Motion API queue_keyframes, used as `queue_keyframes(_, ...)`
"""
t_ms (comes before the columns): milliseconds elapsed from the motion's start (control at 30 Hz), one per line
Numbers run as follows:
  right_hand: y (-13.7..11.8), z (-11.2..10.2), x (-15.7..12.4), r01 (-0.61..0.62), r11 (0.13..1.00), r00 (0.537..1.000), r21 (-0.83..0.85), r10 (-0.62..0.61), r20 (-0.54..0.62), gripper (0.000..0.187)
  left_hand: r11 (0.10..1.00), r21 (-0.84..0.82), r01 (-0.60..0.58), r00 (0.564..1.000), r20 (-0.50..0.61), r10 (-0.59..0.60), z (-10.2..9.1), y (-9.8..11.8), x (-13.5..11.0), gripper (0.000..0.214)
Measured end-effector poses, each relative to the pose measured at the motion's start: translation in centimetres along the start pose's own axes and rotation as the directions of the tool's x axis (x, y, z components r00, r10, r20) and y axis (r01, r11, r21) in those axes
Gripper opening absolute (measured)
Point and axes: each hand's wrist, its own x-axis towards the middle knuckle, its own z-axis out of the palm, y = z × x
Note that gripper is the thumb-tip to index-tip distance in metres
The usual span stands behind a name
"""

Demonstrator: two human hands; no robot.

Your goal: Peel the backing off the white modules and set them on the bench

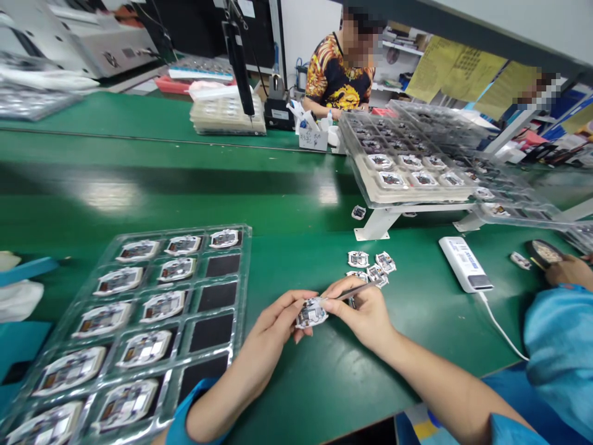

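Note:
Between thumb and fingers, my left hand (274, 321) grips a small white watch-like electronic module (311, 314) with its circuit side up. Thin metal tweezers (356, 290) are held in my right hand (365, 315), whose fingertips meet the module's upper right edge. Just beyond my right hand lie several similar modules (384, 262) on the green bench. To the left of my left hand is a clear plastic tray (248, 272). Its left and middle columns carry modules, and one sits at the top of the right column above dark bare pockets.
A stack of filled trays (365, 179) rests on a white stand (377, 224) at right. Nearby is a white device (466, 266) with a cable. A co-worker's blue sleeve (560, 346) is at far right; another person (340, 80) sits opposite. An electric screwdriver (238, 68) hangs at the back.

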Motion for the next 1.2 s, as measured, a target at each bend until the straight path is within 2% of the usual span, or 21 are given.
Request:
queue_keyframes(267,0.10,0.18,-0.03,0.037,0.999,0.999,-0.019,-0.037,-0.034,0.009,0.999,0.032,-0.009,1.000,0.012,0.008,0.04,-0.10,0.09,0.033)
queue_keyframes(467,-0.14,0.03,-0.07,0.009,1.000,0.999,0.000,-0.009,-0.038,0.010,1.000,0.023,-0.009,1.000,0.018,0.008,-0.10,0.02,-0.08,0.029)
queue_keyframes(933,-0.03,-0.22,0.22,-0.122,0.992,0.991,0.025,0.123,-0.044,0.016,0.976,0.169,-0.139,0.989,0.064,0.130,0.00,-0.37,0.07,0.025)
queue_keyframes(1200,0.14,-0.42,0.48,-0.158,0.987,0.987,0.041,0.159,-0.034,0.025,0.974,0.182,-0.136,0.990,0.064,0.126,0.06,0.11,-0.17,0.025)
